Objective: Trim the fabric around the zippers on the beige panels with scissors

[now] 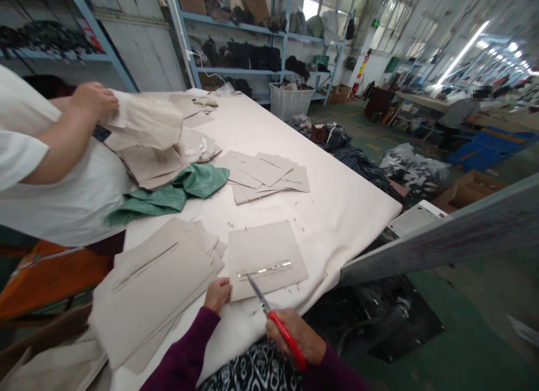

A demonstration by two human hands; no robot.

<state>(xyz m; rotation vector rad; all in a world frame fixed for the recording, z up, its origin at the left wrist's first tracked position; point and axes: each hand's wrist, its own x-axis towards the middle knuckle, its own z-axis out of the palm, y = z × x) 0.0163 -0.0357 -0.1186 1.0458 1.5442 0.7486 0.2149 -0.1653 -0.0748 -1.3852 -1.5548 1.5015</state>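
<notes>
scissors: metal, smooth plastic | panel: matt, smooth | green cloth: creased, faint sheen

Light: bright, diffuse. Tube light at 2 o'clock glares; window near 12 blown out. Desk pale, shadows soft. Small glints on metal strip. Floor at 4 dim. Edges wide-angle stretched; far background at 2 soft.
</notes>
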